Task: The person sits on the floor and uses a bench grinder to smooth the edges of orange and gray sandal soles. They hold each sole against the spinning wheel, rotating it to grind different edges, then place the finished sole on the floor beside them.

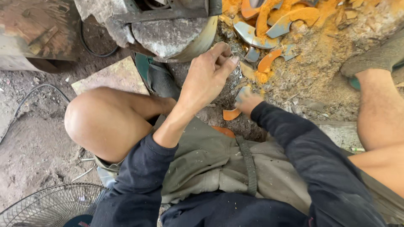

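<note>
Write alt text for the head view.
A seated person's right hand grips a curved grey-and-orange metal piece on the dirt ground while the left hand hovers above, pinching something small. More curved pieces lie in orange dust.

Below my left elbow stands a wire fan guard [50,206]; left of my hands, a flat stone slab [113,77].
</note>
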